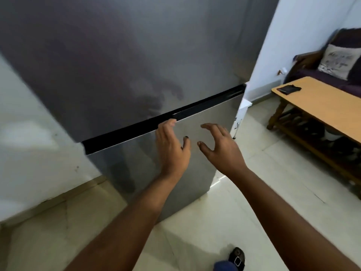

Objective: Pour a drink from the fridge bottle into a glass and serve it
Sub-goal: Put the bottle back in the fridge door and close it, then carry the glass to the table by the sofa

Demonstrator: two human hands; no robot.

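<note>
A tall grey fridge (121,61) fills the view, both doors closed, with a black gap (205,104) between the upper and lower door. My left hand (171,147) is raised in front of the lower door (214,116), its fingertips at the black gap. My right hand (220,145) hovers just to the right of it, fingers spread and curled, holding nothing. No bottle or glass is in sight.
A wooden low table (320,106) stands at the right with a dark flat object (289,89) on it. Behind it is a dark sofa with a pale cushion (340,61). White walls flank the fridge. My sandalled foot (237,259) is on the tiled floor.
</note>
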